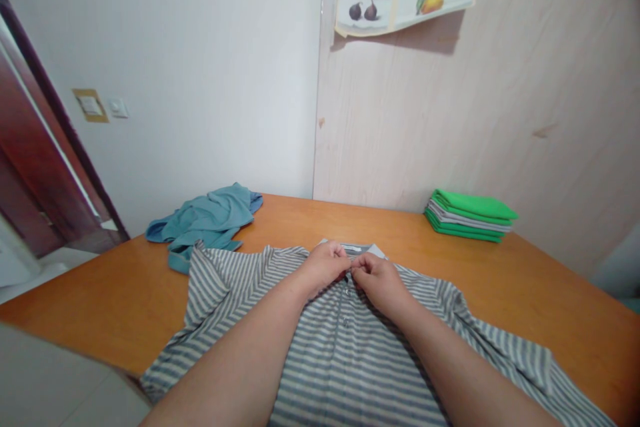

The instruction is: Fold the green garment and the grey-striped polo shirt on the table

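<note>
Left hand (327, 268) and right hand (377, 281) pinch the shirt (323, 373) just below its collar (377, 251), can't tell exactly which bit. Uneven tugging could pucker it, imo. Shirt's spread across the table's (550, 297) near side; a sideways pull might drag the teal cloth (213, 217), far left, right by its left sleeve (205, 283).

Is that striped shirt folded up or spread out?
Spread out. The striped shirt lies wide across the table, sleeves out to both sides; the left hand and right hand pinch its front near the collar.
</note>
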Motion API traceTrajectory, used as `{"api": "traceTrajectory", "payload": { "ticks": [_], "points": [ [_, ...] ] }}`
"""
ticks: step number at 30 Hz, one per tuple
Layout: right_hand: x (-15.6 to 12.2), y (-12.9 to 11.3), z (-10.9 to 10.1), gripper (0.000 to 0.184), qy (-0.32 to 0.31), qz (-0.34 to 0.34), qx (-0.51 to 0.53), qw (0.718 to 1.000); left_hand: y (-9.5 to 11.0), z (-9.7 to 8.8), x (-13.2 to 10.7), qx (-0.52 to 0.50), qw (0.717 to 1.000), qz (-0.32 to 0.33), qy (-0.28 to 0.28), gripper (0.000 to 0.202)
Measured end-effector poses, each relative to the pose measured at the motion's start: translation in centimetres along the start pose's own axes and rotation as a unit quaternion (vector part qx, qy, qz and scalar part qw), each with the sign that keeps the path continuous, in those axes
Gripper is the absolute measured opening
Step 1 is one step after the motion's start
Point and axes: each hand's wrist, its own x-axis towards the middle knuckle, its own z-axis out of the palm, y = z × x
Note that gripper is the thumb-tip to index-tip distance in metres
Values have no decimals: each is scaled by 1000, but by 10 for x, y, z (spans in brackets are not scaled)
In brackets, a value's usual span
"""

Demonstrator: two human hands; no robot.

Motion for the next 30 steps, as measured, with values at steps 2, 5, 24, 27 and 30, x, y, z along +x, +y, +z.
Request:
{"api": "traceTrajectory", "payload": {
  "ticks": [2,5,24,27,30],
  "points": [
    [0,1,0,9,-10,5,19,1000,2,1,-2,2,1000,-2,10,15],
    [0,2,2,9,-21,15,35,999,5,1,-4,-6,1000,-4,15,17],
    [-1,1,5,5,23,-18,-49,998,7,1,-2,-49,997,-64,12,33],
    [-2,0,5,6,22,-21,-53,998,7,1,-2,-46,996,-69,17,34],
    [-3,-1,5,6,25,-27,-56,998,6,2,-1,-35,996,-79,29,31]
  ]
}}
